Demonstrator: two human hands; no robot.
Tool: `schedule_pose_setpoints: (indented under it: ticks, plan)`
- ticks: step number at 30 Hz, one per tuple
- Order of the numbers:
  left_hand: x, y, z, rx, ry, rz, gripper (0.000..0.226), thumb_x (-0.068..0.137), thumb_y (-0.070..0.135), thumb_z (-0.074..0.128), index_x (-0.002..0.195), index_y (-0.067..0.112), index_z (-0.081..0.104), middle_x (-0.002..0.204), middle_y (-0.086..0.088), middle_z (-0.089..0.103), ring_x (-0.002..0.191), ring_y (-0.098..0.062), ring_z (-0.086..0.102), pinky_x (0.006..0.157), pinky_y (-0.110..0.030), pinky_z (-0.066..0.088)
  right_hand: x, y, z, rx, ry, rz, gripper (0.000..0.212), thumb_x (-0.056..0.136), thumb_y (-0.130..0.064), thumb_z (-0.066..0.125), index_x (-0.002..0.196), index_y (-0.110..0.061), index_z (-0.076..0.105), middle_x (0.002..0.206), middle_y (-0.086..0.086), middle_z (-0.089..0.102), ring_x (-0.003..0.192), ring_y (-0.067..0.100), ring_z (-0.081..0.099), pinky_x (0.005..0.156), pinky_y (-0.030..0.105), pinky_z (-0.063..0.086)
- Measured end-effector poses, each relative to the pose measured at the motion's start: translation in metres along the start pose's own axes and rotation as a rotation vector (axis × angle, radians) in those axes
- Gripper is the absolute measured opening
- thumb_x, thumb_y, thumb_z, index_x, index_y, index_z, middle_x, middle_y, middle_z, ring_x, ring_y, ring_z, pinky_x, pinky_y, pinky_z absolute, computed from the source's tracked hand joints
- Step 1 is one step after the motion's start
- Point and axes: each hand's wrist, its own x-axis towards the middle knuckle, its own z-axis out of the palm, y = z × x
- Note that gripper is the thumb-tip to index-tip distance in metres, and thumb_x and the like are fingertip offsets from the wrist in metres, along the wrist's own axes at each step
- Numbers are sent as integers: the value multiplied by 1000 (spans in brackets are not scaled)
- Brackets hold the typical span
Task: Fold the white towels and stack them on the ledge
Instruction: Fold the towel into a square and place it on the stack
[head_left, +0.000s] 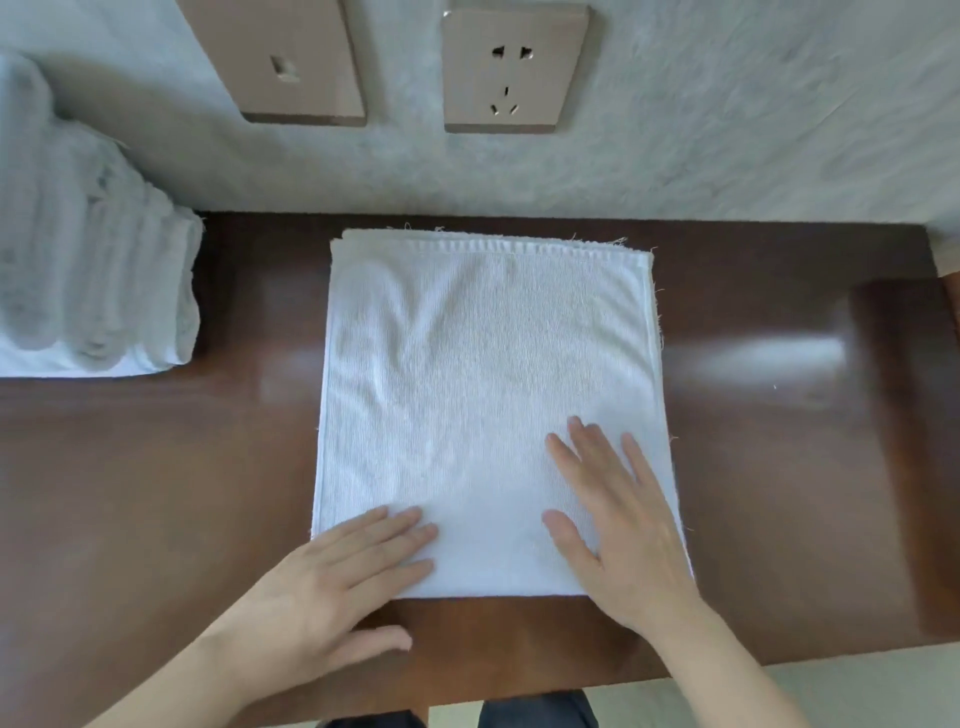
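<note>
While hands (332, 577) press, towel (483, 395) flat, stack (88, 270) beside

Single head cam, looks steeply down over ledge (779, 415), faces wall (727, 130), pretty close; both hands at bottom edge, wide-angle bend at sides.

No text, label, brand or number can be read anywhere; the two wall plates (395, 62) at twelve o'clock carry no legible marking.
</note>
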Motion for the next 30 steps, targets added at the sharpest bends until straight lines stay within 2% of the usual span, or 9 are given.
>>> schedule_pose_setpoints:
  ticks: [5, 9, 12, 14, 18, 21, 23, 27, 30]
  plan:
    - [6, 3, -6, -39, 158, -56, 18, 96, 29, 66, 105, 20, 79, 125, 9, 70, 124, -10, 61, 101, -35, 52, -30, -9, 3, -66, -166, -182, 62, 97, -51, 56, 150, -20, 47, 163, 2, 33, 151, 18, 28, 124, 42, 19]
    - [33, 1, -34, -215, 190, -319, 23, 93, 40, 60, 104, 29, 77, 100, 25, 73, 91, 5, 69, 77, -19, 54, -5, -7, -15, 12, -67, -183, 30, 97, -34, 55, 108, -14, 75, 135, -2, 65, 124, 17, 62, 104, 34, 44]
    - [57, -13, -60, -306, 280, -513, 24, 92, 53, 64, 102, 36, 78, 98, 33, 71, 88, 11, 67, 77, -18, 52, 31, -8, -47, 82, -220, 58, 35, 96, -56, 44, 93, -30, 67, 91, -17, 70, 82, 6, 63, 74, 21, 48]
    - [75, -25, -77, -351, 341, -578, 26, 83, 55, 68, 94, 35, 79, 93, 32, 72, 81, 2, 70, 75, -22, 51, 61, 0, -70, 114, -293, 194, 37, 91, -66, 43, 86, -33, 56, 75, -17, 60, 71, 7, 55, 67, 21, 42]
    - [113, -57, -111, -447, 416, -688, 9, 73, 52, 75, 76, 43, 78, 81, 29, 72, 79, 4, 68, 70, -10, 50, 131, 23, -111, 79, -357, 180, 13, 99, -45, 51, 87, -40, 54, 70, -27, 58, 67, -2, 54, 54, 19, 34]
    - [142, -88, -130, -420, 397, -736, 5, 79, 44, 80, 78, 46, 76, 83, 29, 72, 82, 9, 66, 70, -8, 50, 181, 42, -120, 3, -320, 144, 9, 102, -37, 49, 101, -36, 57, 71, -20, 59, 71, 1, 57, 58, 24, 33]
    - [159, -107, -135, -311, 394, -748, 5, 84, 43, 77, 84, 48, 75, 87, 31, 71, 87, 7, 65, 73, -10, 49, 209, 50, -113, -29, -291, 143, 15, 103, -34, 47, 106, -25, 59, 88, -13, 63, 86, 17, 60, 65, 34, 38]
    - [182, -126, -124, -90, 339, -861, 19, 91, 47, 68, 104, 35, 76, 104, 15, 73, 99, -13, 64, 88, -38, 53, 235, 59, -90, -109, -232, 223, 20, 104, -29, 48, 112, -16, 62, 110, 1, 65, 105, 26, 58, 83, 40, 44]
    - [192, -111, -105, 276, 388, -779, 28, 95, 34, 66, 115, 16, 73, 112, -4, 74, 110, -31, 62, 100, -45, 39, 226, 50, -68, -300, -33, 247, 18, 101, -22, 53, 114, -13, 60, 109, 7, 60, 104, 31, 56, 89, 43, 41]
